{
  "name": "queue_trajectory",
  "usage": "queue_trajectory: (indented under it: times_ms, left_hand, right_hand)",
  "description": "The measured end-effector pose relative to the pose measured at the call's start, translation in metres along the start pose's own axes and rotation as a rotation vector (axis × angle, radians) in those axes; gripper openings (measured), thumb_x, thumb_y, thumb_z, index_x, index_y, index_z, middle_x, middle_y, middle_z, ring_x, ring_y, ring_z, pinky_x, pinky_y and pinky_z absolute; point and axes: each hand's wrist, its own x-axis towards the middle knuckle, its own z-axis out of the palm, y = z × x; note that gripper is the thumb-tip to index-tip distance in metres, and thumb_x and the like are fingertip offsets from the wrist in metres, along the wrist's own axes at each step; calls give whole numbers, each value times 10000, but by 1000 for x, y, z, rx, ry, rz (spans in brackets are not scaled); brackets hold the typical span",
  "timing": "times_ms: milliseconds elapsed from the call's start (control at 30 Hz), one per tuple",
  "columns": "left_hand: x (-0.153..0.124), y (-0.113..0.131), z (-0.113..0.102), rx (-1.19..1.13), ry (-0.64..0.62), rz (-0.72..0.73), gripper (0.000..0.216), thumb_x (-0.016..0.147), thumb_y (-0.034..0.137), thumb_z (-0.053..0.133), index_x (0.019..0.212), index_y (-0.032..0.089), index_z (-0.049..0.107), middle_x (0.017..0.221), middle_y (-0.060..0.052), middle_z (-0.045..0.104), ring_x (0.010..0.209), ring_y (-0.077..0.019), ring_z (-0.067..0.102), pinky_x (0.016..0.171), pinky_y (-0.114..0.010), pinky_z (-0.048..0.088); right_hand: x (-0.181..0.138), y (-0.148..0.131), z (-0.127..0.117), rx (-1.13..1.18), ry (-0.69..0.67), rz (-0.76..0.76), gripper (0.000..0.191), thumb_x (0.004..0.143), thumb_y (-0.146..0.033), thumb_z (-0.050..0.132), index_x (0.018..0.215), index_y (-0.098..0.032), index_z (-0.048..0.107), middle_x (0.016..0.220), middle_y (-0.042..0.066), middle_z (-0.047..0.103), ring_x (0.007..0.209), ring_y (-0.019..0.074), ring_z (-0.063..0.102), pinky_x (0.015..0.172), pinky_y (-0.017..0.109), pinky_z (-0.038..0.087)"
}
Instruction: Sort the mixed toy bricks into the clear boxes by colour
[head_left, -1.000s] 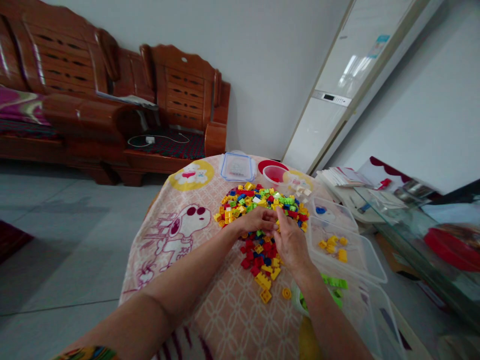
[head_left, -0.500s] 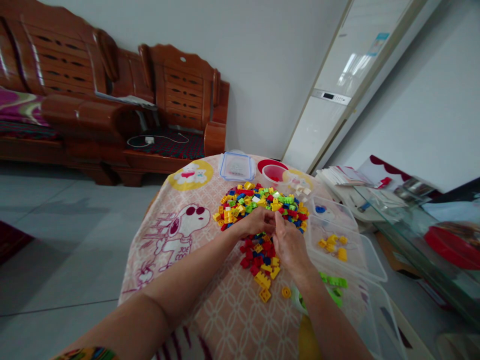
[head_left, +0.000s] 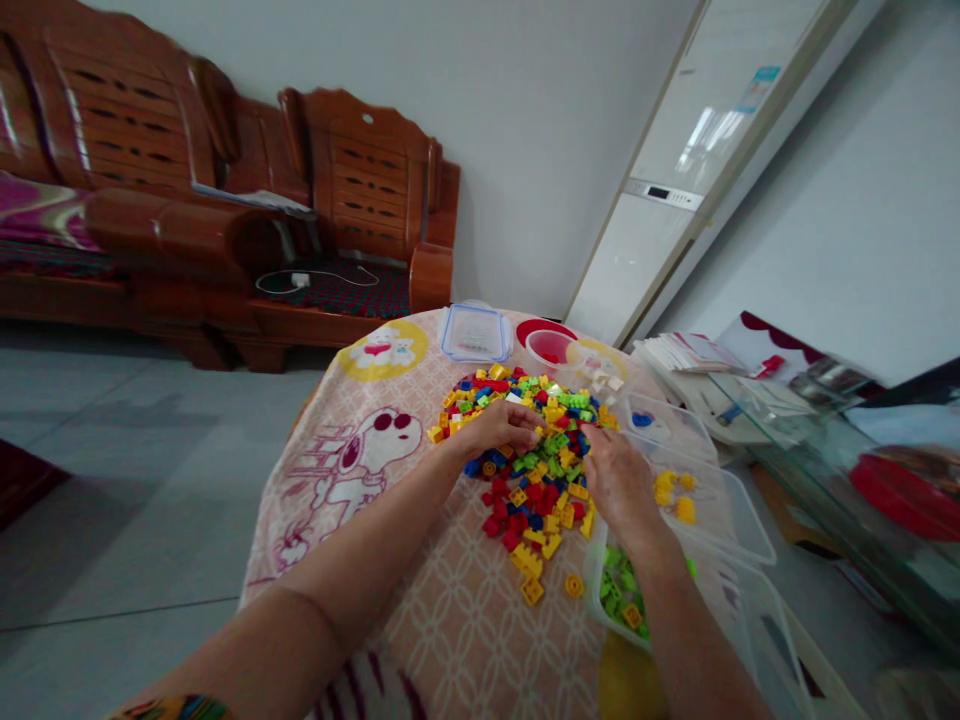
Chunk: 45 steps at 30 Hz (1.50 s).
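Observation:
A pile of small red, yellow, green and blue toy bricks (head_left: 534, 478) lies on a round table under a pink cartoon-dog cloth (head_left: 360, 470). My left hand (head_left: 499, 425) rests palm down on the pile's left part, fingers curled over bricks. My right hand (head_left: 619, 480) sits at the pile's right edge beside the clear plastic boxes, fingers bent down among the bricks; what they hold is hidden. A clear box with green bricks (head_left: 622, 600) is below my right wrist. Another box holds yellow bricks (head_left: 679, 495).
A clear box with a blue brick (head_left: 660, 420), a blue-rimmed lid (head_left: 475, 333) and a red-lidded tub (head_left: 547, 345) stand at the far side. A wooden sofa (head_left: 225, 210) is beyond the table. A glass-topped table (head_left: 825, 440) with papers is at the right.
My hands were together over the middle of the pile; now they are apart, the right one moved right toward the boxes. Bricks have spread across the middle.

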Motion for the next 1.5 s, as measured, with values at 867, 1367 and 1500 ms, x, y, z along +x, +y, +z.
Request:
queue_trajectory:
  times_ms: [867, 1367, 1500]
  left_hand:
    - [-8, 5, 17, -135, -344, -10, 696, 806, 334, 751, 1435, 196, 487, 924, -65, 741, 840, -171, 716, 747, -254, 553]
    - [-5, 14, 10, -83, 24, 144, 521, 734, 377, 782, 1164, 105, 673, 862, -90, 741, 681, -141, 685, 648, -246, 547]
    - [-6, 21, -25, -132, 509, 326, 375, 730, 348, 719, 1002, 91, 701, 836, -86, 735, 660, -121, 665, 663, -242, 554]
  right_hand:
    - [-4, -5, -5, 456, 49, -175, 378, 930, -172, 453, 1262, -167, 633, 1159, 124, 703, 1078, 218, 640, 941, 355, 485]
    - [-4, 3, -6, 381, 5, -79, 117, 911, -227, 536, 917, -186, 646, 862, 51, 705, 791, 178, 633, 720, 264, 400]
    - [-4, 31, -13, 258, 47, 27, 126, 902, -237, 538, 910, -186, 653, 881, 71, 715, 813, 194, 650, 723, 274, 395]
